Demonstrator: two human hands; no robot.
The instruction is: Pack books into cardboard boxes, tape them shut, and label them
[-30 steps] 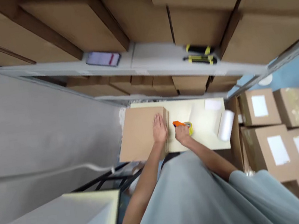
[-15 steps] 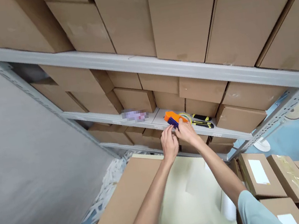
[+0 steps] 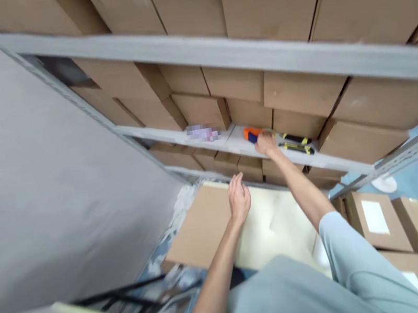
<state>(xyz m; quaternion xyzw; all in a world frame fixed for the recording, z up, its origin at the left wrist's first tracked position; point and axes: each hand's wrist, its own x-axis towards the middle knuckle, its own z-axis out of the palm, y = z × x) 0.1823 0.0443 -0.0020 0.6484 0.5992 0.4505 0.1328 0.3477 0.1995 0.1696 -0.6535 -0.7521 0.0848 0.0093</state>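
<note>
Resting at the shelf [image 3: 231,145] edge, right hand [image 3: 265,143] covers tape dispenser [image 3: 251,134].

A grey metal shelf [image 3: 239,144] runs across the middle of the view, its board pale and bare in places. On it lie a blurred flat object [image 3: 202,133] toward the left, an orange and blue tape dispenser [image 3: 252,134] near the centre, and two black and yellow utility knives [image 3: 296,143] just to its right, side by side. Brown cardboard boxes [image 3: 237,83] stand in a row along the back of the shelf. Below, a pale cream table top [image 3: 273,225] carries a flat brown cardboard box [image 3: 204,226] on its left part.
</note>
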